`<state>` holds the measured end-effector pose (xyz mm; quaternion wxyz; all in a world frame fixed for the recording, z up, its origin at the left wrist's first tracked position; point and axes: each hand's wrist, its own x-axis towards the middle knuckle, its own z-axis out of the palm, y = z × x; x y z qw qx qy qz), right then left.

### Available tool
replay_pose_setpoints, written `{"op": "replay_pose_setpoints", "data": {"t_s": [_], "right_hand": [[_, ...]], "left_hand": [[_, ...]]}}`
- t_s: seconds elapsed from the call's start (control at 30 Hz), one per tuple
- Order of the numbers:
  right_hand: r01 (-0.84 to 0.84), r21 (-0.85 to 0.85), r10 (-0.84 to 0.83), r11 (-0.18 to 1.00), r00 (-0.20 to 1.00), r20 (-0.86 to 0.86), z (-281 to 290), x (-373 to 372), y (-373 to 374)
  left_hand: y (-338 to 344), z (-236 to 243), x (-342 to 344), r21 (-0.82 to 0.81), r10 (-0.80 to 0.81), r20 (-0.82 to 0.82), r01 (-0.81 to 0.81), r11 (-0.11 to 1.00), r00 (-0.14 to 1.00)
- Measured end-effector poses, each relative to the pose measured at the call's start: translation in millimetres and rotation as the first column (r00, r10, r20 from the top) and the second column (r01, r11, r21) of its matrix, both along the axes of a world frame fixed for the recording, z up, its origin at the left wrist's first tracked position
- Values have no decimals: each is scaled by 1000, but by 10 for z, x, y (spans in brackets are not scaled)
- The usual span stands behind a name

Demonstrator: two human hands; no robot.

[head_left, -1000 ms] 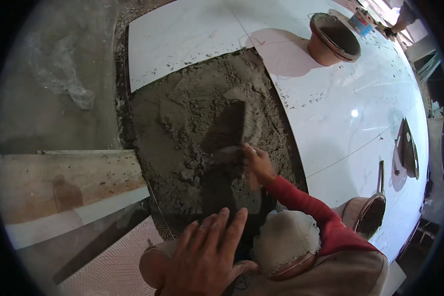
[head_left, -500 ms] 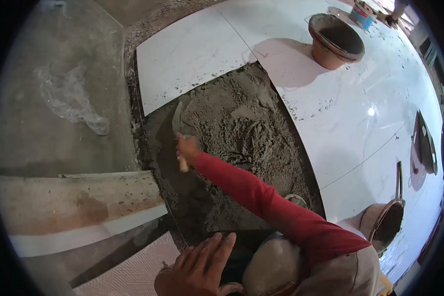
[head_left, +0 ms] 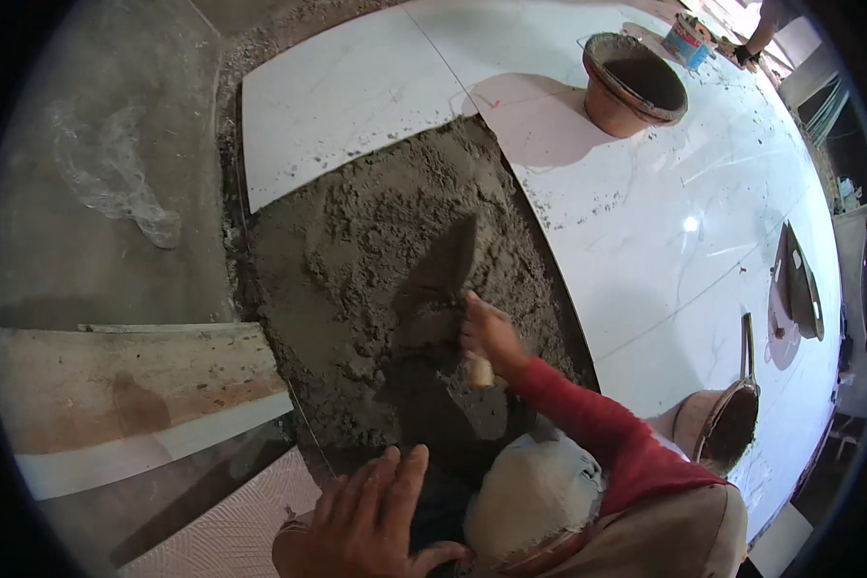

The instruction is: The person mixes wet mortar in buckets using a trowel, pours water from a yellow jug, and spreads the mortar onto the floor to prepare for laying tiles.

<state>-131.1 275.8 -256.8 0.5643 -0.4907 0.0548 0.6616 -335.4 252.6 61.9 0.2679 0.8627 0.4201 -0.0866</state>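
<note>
My right hand (head_left: 491, 332), at the end of a red sleeve (head_left: 597, 414), is closed round the pale wooden handle of a trowel (head_left: 462, 252). The trowel's dark, mortar-coated blade is tilted up over the middle of a bed of wet grey mortar (head_left: 356, 222). A dark shadow lies beside and below the blade. My left hand (head_left: 366, 515) is at the lower edge with fingers stretched out and thumb apart, holding nothing. Right of it is a rounded, pale grey, dusty shape (head_left: 535, 496) that I cannot name surely.
Glossy white tiles (head_left: 636, 260) border the mortar behind and right. A mortar-crusted bucket (head_left: 636, 87) stands on them; another bucket (head_left: 722, 424) lies tipped. Farther back are a small blue-and-white pail (head_left: 689, 40) and another person's hand (head_left: 747, 53). Clear plastic (head_left: 116, 173) and a board (head_left: 144, 385) lie left.
My right hand has swung the trowel from the mortar's left edge rightward to its middle, turning the blade up. Lumpy mortar now covers more of the left side. The view has shifted slightly.
</note>
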Motion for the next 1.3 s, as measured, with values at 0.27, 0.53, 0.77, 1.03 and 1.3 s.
{"op": "replay_pose_setpoints", "data": {"t_s": [0.27, 0.53, 0.77, 1.03, 1.3], "right_hand": [[-615, -171, -29, 770, -301, 953, 293, 1037, 803], [-708, -678, 664, 196, -413, 623, -39, 1882, 1744], [-614, -781, 293, 117, -730, 618, 412, 1558, 222], [-731, -312, -52, 607, -428, 902, 307, 542, -879], [-316, -601, 421, 735, -482, 768, -353, 537, -535]], "left_hand": [[-8, -118, 162, -68, -129, 112, 137, 988, 985], [-36, -137, 163, -28, -147, 30, 148, 989, 989], [57, -234, 218, -3, -168, -74, 168, 986, 983], [-4, -193, 233, 0, -157, 81, 158, 988, 984], [57, -214, 167, -3, -110, 75, 111, 994, 991]]}}
